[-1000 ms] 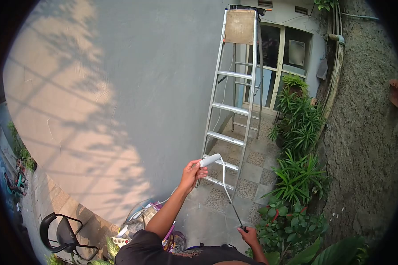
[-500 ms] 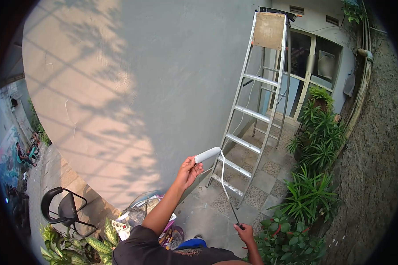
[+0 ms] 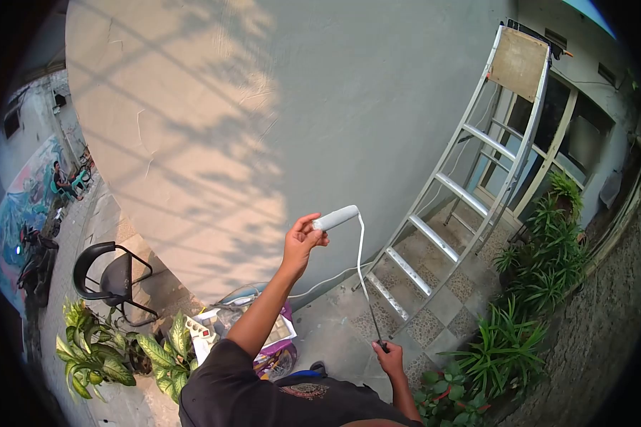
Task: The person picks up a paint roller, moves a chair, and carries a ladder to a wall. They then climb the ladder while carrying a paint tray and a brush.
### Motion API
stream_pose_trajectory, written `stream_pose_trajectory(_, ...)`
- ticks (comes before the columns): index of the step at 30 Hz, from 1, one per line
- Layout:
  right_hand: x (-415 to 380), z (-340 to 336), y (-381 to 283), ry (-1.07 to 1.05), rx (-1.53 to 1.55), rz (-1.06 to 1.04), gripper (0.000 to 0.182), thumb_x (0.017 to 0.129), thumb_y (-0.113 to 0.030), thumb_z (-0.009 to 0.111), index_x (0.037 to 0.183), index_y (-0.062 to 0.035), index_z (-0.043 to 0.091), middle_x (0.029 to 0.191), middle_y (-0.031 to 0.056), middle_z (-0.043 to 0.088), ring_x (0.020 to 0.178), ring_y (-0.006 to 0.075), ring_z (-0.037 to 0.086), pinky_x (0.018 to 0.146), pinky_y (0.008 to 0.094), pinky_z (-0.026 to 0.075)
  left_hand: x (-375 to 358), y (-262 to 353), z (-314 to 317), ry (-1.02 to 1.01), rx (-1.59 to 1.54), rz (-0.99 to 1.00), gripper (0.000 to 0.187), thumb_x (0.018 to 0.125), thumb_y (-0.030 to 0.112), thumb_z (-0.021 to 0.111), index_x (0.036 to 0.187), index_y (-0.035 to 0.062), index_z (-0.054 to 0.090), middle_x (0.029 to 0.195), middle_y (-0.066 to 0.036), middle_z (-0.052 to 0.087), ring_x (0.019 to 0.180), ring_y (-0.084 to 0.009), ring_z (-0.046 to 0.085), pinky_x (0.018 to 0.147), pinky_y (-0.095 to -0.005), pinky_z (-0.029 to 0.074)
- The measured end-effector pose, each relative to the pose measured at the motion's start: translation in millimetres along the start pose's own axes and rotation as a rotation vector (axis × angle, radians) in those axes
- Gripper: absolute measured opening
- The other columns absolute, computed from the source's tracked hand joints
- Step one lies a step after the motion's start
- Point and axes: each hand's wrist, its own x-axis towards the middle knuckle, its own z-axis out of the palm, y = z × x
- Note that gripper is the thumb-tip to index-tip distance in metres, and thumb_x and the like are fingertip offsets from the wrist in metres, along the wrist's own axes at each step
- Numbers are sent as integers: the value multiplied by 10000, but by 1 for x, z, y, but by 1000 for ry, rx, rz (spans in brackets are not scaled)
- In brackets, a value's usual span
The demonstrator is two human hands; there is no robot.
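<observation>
- My left hand (image 3: 300, 243) pinches the near end of the paint roller (image 3: 336, 218), raised close to the grey wall (image 3: 335, 107).
- The roller's frame runs down and right to my right hand (image 3: 390, 358), closed around the handle.
- The sleeve's long axis tilts up toward the right.

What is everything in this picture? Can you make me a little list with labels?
left hand: grips one end of the paint roller
right hand: holds the roller's handle, low down
wall: grey, partly in sunlight and leaf shadows
ladder: metal, standing open on the tiled floor
chair: black, by the wall
plants: green, along the right side
</observation>
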Motion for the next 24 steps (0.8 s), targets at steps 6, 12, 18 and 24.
stream_pose_trajectory(6,45,37,-8,-79,-3,-53,168,858,-179,720,906,-18,722,602,-77,515,517,18,429,468,212,331,10,13,-49,115,300,396,246,902,57,638,1124,-10,556,871,-57,605,744,-111,591,672,-255,497)
stream_pose_trajectory(12,66,73,-24,-256,-16,1,189,841,-149,725,907,28,710,689,-25,614,655,31,509,588,218,415,-18,54,-90,299,428,512,224,910,70,629,1109,-4,560,865,-47,589,727,-92,556,656,-238,470)
stream_pose_trajectory(18,89,110,-42,-447,-14,-65,188,842,-141,725,922,28,707,696,-23,616,662,35,514,592,219,418,-42,82,-127,541,565,681,245,925,82,596,1145,-8,535,843,-59,582,710,-102,560,657,-244,471)
stream_pose_trajectory(24,130,142,-74,-543,9,-136,181,854,-142,713,923,25,704,672,-32,590,639,34,492,574,221,401,-61,117,-134,480,548,665,470,924,75,573,1362,29,410,1004,-122,606,767,-119,575,711,-256,488)
